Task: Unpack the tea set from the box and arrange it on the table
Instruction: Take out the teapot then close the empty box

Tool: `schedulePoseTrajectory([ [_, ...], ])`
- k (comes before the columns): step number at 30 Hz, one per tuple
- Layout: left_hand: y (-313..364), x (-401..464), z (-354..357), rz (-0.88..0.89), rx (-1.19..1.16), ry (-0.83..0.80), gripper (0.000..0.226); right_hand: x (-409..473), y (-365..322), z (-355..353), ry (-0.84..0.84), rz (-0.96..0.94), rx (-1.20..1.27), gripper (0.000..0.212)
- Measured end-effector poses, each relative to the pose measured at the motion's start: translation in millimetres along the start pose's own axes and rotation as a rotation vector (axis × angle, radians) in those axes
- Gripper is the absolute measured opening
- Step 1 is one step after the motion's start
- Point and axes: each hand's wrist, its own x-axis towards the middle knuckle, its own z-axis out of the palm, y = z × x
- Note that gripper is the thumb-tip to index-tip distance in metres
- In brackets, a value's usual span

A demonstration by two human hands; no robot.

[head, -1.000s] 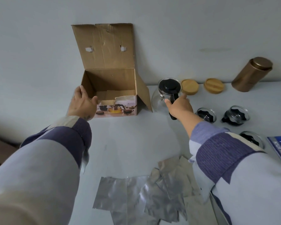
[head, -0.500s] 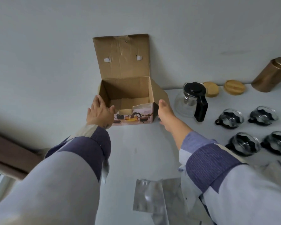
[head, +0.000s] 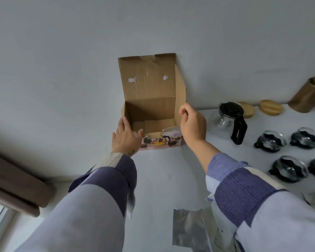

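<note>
Sitting open on the table [head: 162, 179] against the wall, the box [head: 150, 113] is showing bare cardboard inside, lid flap standing up. L hand [head: 126, 138] is pressing flat on the box's front-left corner, fingers spread, gripping nothing. R hand [head: 193, 124] is hovering at the box's right edge, fingers loosely curled w/ thumb & index near the side flap; can't tell if they're pinching it. Right of the box: teapot [head: 230, 117] standing upright, then four cups [head: 270, 140] further right. Foil bags [head: 191, 231] are lying in front of the box.
</note>
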Motion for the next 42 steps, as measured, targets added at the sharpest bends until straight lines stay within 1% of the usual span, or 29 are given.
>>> schedulePoseTrajectory([
  [3, -10.3, 6.3, 1.8, -0.052, -0.145, 0.024, 0.084, -1.5, -2.5, 6.7, -0.054, -0.158, -0.064, 0.022],
  [6, -8.1, 5.3, 4.6, -0.149, -0.336, 0.065, 0.078, -8.6, -2.5, 12.7, -0.161, -0.227, -0.166, 0.008],
  [9, -0.5, 10.1, 1.6, -0.318, -0.554, 0.123, 0.074, -13.7, -3.4, 17.7, -0.203, -0.224, -0.214, 0.018],
  [10, 0.4, 13.4, -2.0, -0.362, -0.591, 0.162, 0.072, -13.2, -4.0, 18.4, -0.204, -0.220, -0.222, 0.020],
  [12, -0.5, 18.6, -11.6, -0.399, -0.580, 0.290, 0.065, -10.3, -2.9, 19.0, -0.213, -0.222, -0.233, 0.024],
  [13, -1.3, 19.6, -17.1, -0.390, -0.561, 0.377, 0.059, -9.2, -1.8, 19.1, -0.224, -0.223, -0.228, 0.024],
  [15, 0.5, 18.8, -27.7, -0.298, -0.543, 0.535, 0.048, -7.9, 0.2, 19.3, -0.239, -0.228, -0.198, 0.023],
  [17, 8.4, 16.6, -34.9, -0.138, -0.508, 0.590, 0.046, -7.9, 2.2, 21.0, -0.230, -0.242, -0.168, 0.020],
  [19, 16.5, 18.1, -35.8, 0.041, -0.448, 0.533, 0.045, -7.9, 4.1, 22.5, -0.212, -0.264, -0.156, 0.018],
  [21, 19.8, 21.7, -32.1, 0.185, -0.368, 0.401, 0.045, -5.9, 8.5, 22.7, -0.205, -0.297, -0.162, 0.017],
  [22, 18.7, 24.7, -28.6, 0.226, -0.293, 0.320, 0.046, -4.0, 11.4, 22.1, -0.206, -0.315, -0.162, 0.016],
  [25, 9.7, 34.4, -15.9, 0.223, 0.004, 0.088, 0.056, 2.9, 20.9, 21.4, -0.217, -0.384, -0.162, 0.015],
  [27, 4.9, 35.6, -8.0, 0.200, 0.141, 0.021, 0.058, 9.4, 25.2, 25.3, -0.213, -0.411, -0.153, 0.019],
  [29, 4.1, 32.6, -2.9, 0.196, 0.191, 0.037, 0.058, 20.5, 25.0, 33.2, -0.199, -0.330, -0.123, 0.026],
  [32, 3.3, 31.6, 0.1, 0.205, 0.220, 0.065, 0.057, 50.2, 18.4, 46.7, -0.166, -0.038, -0.003, 0.028],
  [34, 1.6, 33.0, 0.8, 0.205, 0.232, 0.057, 0.057, 73.3, 10.8, 54.4, -0.210, 0.178, 0.104, 0.028],
  [37, 1.0, 35.6, 2.8, 0.207, 0.223, 0.057, 0.056, 103.1, 3.0, 63.3, -0.299, 0.444, 0.261, 0.048],
  [39, -0.1, 37.2, 5.2, 0.212, 0.218, 0.063, 0.056, 115.2, -1.9, 67.5, -0.335, 0.504, 0.330, 0.056],
  [42, -2.1, 38.6, 6.6, 0.208, 0.194, 0.068, 0.056, 124.6, -6.7, 70.7, -0.347, 0.495, 0.343, 0.054],
])
